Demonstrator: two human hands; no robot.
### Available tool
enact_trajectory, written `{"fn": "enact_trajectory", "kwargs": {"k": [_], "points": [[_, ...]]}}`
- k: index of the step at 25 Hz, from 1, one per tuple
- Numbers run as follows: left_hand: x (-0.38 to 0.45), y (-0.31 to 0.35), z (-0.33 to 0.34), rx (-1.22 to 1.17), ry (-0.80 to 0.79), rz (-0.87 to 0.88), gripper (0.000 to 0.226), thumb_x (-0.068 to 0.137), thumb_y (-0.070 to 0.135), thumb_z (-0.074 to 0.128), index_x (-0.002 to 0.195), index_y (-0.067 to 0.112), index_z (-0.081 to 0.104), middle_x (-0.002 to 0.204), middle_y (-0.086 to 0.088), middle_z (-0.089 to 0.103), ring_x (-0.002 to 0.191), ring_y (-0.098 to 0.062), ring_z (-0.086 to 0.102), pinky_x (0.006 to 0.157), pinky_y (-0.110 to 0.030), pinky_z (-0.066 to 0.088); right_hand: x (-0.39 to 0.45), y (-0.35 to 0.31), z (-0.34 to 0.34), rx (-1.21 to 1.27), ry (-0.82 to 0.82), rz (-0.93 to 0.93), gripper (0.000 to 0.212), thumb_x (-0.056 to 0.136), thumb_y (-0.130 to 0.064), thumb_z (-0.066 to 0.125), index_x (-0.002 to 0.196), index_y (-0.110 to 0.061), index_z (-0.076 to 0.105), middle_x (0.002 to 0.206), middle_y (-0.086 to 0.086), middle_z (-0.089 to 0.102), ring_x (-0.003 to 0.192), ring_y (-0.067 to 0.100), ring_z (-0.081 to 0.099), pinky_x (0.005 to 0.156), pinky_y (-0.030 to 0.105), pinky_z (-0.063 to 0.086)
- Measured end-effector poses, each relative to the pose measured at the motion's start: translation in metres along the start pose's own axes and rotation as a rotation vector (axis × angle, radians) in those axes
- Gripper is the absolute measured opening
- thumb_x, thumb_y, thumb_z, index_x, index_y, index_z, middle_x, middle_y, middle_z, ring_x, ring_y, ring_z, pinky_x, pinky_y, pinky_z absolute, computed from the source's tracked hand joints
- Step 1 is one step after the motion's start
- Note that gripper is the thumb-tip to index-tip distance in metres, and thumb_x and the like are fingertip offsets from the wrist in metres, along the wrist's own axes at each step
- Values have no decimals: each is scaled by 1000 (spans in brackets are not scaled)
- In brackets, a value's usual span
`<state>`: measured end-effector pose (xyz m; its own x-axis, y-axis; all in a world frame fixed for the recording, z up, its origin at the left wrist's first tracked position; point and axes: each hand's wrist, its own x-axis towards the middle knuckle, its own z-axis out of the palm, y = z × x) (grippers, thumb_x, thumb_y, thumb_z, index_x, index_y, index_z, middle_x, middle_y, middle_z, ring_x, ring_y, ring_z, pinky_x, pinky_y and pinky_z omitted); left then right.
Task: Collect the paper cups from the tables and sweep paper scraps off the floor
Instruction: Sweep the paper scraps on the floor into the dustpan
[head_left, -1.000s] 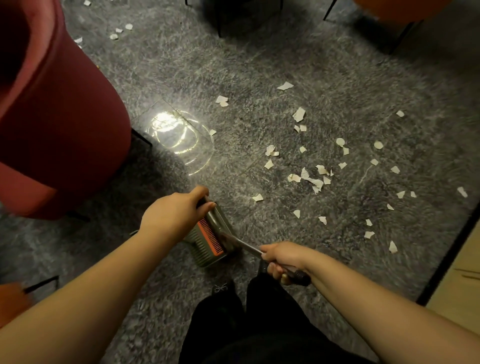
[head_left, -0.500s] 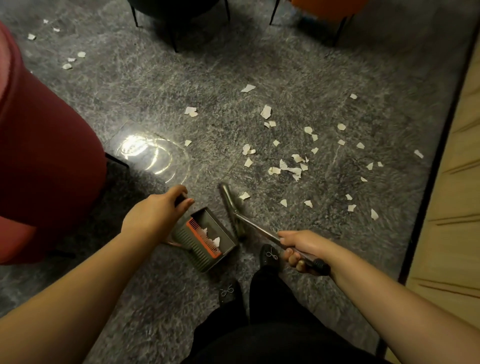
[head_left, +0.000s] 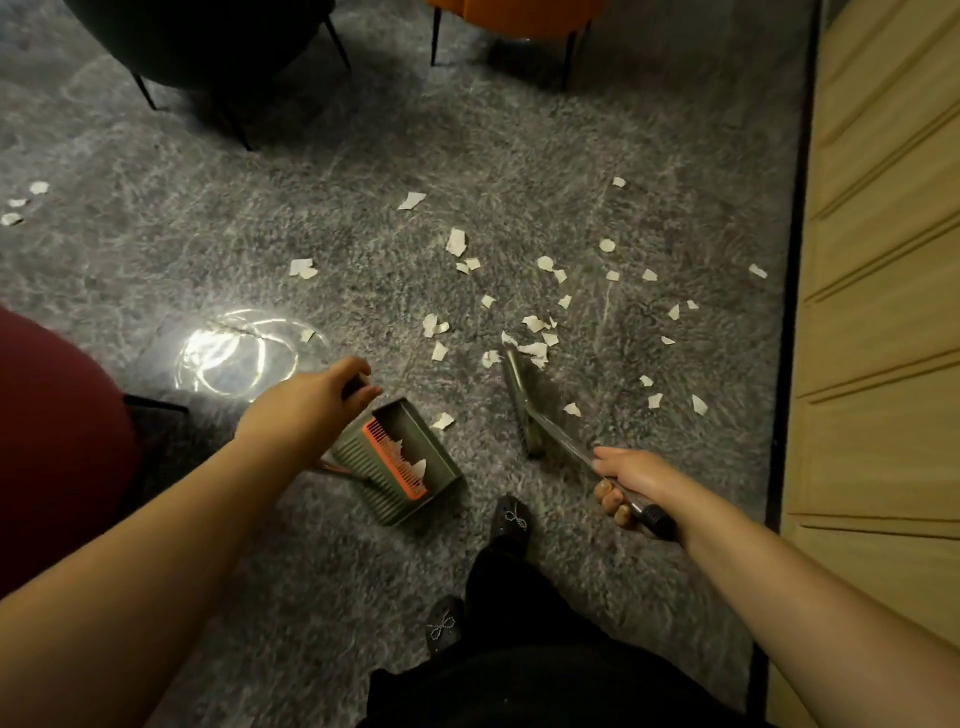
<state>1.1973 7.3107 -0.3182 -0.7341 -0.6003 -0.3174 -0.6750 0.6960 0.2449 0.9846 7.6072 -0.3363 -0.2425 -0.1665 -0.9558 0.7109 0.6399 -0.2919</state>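
Grey marbled floor (head_left: 363, 156) across nearly the whole view, with a bright light glare at 9 o'clock of centre. Pale wood panelling (head_left: 883, 260) down the 3 o'clock edge. Dark red chair (head_left: 57, 441) bulging in at 9 o'clock, a dark chair (head_left: 197, 36) on thin legs at 11 o'clock, an orange chair (head_left: 519, 15) at 12 o'clock. Black trousers and two dark shoes (head_left: 511, 519) at 6 o'clock.

Green dustpan (head_left: 410, 462) on the floor just below centre, orange comb strip across it, a few white scraps inside. Left hand (head_left: 306, 410) at its 10 o'clock side, fingers curled round the dark top of the dustpan handle, gripping it. Broom (head_left: 524, 405) at 3 o'clock of the dustpan and apart from it, head lying on the floor, metal shaft slanting toward 5 o'clock. Right hand (head_left: 628, 483) wrapped tight round that shaft just above its black end grip.

Paper scraps (head_left: 535, 348) scattered from centre toward 2 o'clock, thickest at the far tip of the broom head; one scrap just beside the dustpan's far corner; a few more at the 9 o'clock edge.
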Motion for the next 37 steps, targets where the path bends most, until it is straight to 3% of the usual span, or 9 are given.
{"fn": "enact_trajectory", "kwargs": {"k": [4, 11, 14, 15, 17, 21, 26, 30, 37], "points": [[43, 14, -10, 51, -19, 29, 44, 92, 61, 41, 126, 33, 48, 107, -3, 69, 92, -28, 64, 73, -37, 53, 16, -26, -34, 48, 56, -8, 49, 103, -9, 33, 148, -25, 25, 59, 5, 36, 27, 6, 34, 31, 11, 28], [82, 32, -16, 105, -1, 39, 43, 91, 63, 41, 121, 34, 49, 97, -4, 70, 81, -27, 64, 63, -33, 51, 54, -54, -66, 16, 169, 16, 47, 102, -9, 34, 147, -20, 26, 60, 6, 38, 32, 8, 36, 31, 12, 29], [92, 42, -18, 111, -5, 42, 41, 91, 63, 40, 119, 34, 49, 93, -3, 68, 74, -23, 61, 60, -32, 50, 67, -61, -62, -72, 151, 65, 17, 101, -9, 33, 107, -6, 48, 57, 6, 38, 31, 10, 35, 29, 12, 27], [94, 44, -19, 116, -5, 41, 41, 91, 63, 39, 118, 34, 49, 92, -3, 68, 73, -23, 60, 60, -32, 50, 69, -62, -58, -101, 142, 89, 18, 100, -9, 32, 92, -6, 47, 56, 5, 38, 29, 9, 34, 29, 12, 26], [97, 46, -20, 115, -16, 41, 42, 91, 64, 37, 118, 34, 49, 93, -3, 68, 74, -23, 61, 62, -35, 53, 74, -60, -48, -140, 116, 110, 22, 100, -9, 31, 81, -9, 43, 52, 5, 38, 28, 10, 33, 29, 13, 27], [103, 34, -26, 94, -35, 32, 44, 91, 65, 34, 119, 34, 47, 93, -3, 68, 77, -26, 63, 67, -39, 56, 72, -58, -15, -182, 60, 103, 10, 99, -7, 33, 101, -14, 39, 42, 3, 38, 27, 10, 34, 31, 13, 29], [93, 12, -26, 89, -11, 49, 45, 89, 66, 34, 119, 34, 47, 93, -3, 69, 75, -27, 62, 59, -33, 50, 59, -46, 39, -323, -46, 78, 17, 99, -7, 34, 112, -15, 40, 40, 3, 41, 30, 11, 37, 32, 14, 30], [84, -8, -26, 66, -6, 35, 43, 90, 66, 35, 117, 35, 46, 91, -4, 68, 72, -26, 61, 59, -34, 51, 46, -48, 80, -465, -181, 105, 38, 100, -8, 34, 137, -11, 35, 55, 4, 40, 32, 8, 37, 34, 13, 31], [67, -48, -25, 40, -24, 37, 37, 92, 63, 37, 117, 36, 43, 98, 0, 69, 77, -27, 64, 61, -36, 53, 18, -64, 120, -522, -325, 241, 42, 101, -11, 31, 142, -13, 29, 41, -5, 38, 29, 4, 33, 34, 10, 26]]}}
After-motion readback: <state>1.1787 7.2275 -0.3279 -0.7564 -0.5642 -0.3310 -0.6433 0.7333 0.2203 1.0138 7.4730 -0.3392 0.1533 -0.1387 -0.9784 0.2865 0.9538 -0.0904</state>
